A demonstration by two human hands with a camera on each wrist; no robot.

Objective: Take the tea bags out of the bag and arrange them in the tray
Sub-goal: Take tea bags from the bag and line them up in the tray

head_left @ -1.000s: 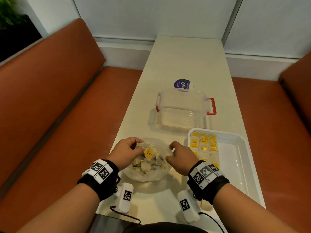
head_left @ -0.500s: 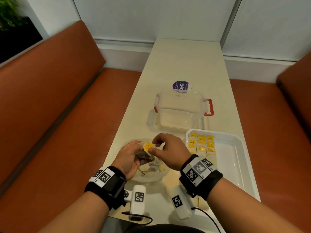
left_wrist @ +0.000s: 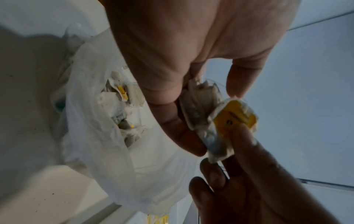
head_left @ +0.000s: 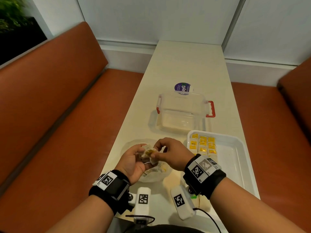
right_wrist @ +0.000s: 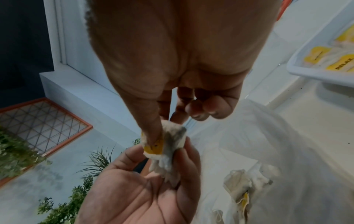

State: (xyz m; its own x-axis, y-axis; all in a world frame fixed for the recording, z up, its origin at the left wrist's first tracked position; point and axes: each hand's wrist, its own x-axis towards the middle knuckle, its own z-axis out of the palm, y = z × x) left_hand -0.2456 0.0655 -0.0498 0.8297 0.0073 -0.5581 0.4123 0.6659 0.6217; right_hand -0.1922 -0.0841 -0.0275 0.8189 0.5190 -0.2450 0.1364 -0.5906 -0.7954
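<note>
**Tea bags lifted clear of the bag, one now being peeled off the clump**

At the left, the left hand (head_left: 134, 161) now sits raised above the plastic bag (head_left: 152, 174), where a second ago both hands were down in its mouth; its fingers curl around a small clump of tea bags (head_left: 148, 153), gripping it from below; in the left wrist view the clump (left_wrist: 203, 104) sits between thumb and fingers, with more tea bags left in the bag (left_wrist: 99, 136) underneath. In the middle, the right hand (head_left: 170, 154) has crossed over from the bag's right edge to meet the left; its thumb and forefinger pinch the yellow-tagged tea bag (right_wrist: 162, 145) at the top of the clump, the other fingers curled loosely behind; this reads as separating one bag from the tangle, so the extraction step looks done for this handful and sorting has begun. To the right, the white tray (head_left: 235, 165) holds three neat columns of yellow-tagged bags at its left end, the rest of its floor bare; the likely next move is carrying the pinched bag across to extend those columns. Beyond, the clear box (head_left: 183, 111) with red handles stands untouched; strings may snag as the bags part.
</note>
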